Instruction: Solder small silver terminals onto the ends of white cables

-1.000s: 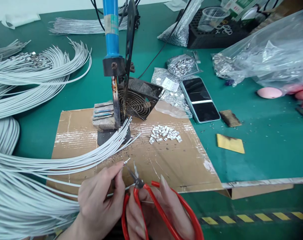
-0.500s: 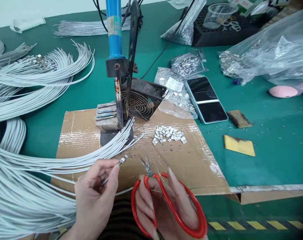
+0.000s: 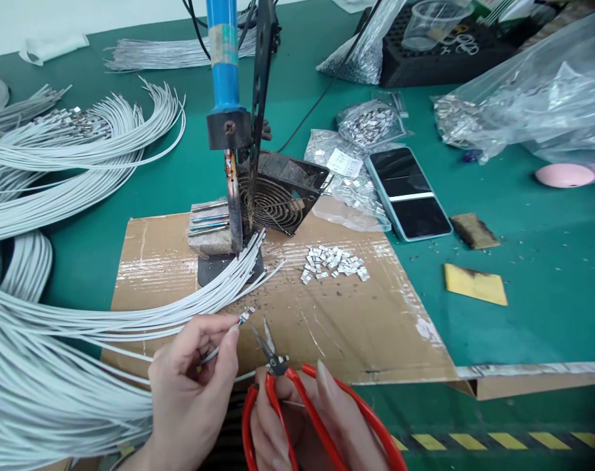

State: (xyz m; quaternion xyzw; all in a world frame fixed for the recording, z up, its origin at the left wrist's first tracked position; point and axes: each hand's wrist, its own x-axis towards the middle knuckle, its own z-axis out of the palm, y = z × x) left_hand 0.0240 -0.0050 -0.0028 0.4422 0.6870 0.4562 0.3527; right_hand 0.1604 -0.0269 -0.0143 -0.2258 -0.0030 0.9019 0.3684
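Left hand (image 3: 192,386): grip pinched on a cable (image 3: 210,355), just behind its connector (image 3: 247,315).
Right hand (image 3: 321,418): grip wrapped around cutters (image 3: 277,364), blades parted.
Connector: at the cable's tip, over the cardboard (image 3: 376,327), near the blades.
Risk: slipping blades could nick cable or left hand; reaching forward could brush the iron (image 3: 223,88), perhaps hot.

On the table (image 3: 537,320), the cardboard sheet (image 3: 385,327) bears a pile of connectors (image 3: 334,261) right of the soldering iron (image 3: 223,85), with the fan (image 3: 282,196) behind and the phone (image 3: 409,194) farther right, while cables (image 3: 81,320) stretch in from the left behind the left hand (image 3: 192,389), itself left of the cutters (image 3: 278,364) in the right hand (image 3: 313,428).
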